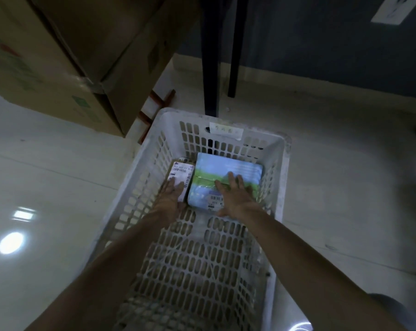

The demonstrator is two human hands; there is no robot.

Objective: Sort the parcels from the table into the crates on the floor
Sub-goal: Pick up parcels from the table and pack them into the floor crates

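Forearms enter from the near edge, both reaching down into a white slotted crate (283, 187) standing on the pale glossy floor (46, 182)

Left hand (172, 195): laid on the near end of a small parcel (181, 173) with a white barcode label. Its fingers (178, 186) are straight and flat on the label, gripping nothing

Right hand (235, 195): palm down on a larger blue-and-green wrapped parcel (228, 167). Fingers straight and slightly spread, thumb out to the left near the parcel's near edge, not curled round anything

Parcel positions: both lie on the crate bottom at its far end, side by side and touching. Small one is in the far-left corner along the left wall. Larger one takes the remaining width to the far-right corner. It carries a barcode sticker (215, 199) at its near-left corner

Paper tag (226, 130) is stuck at the far rim of the crate; writing too faint to read

Outside the crate: stacked cardboard boxes (58, 56) beyond the far-left corner, two dark legs (210, 68) beyond the far rim, bright light reflections (11, 242) on the floor to the left
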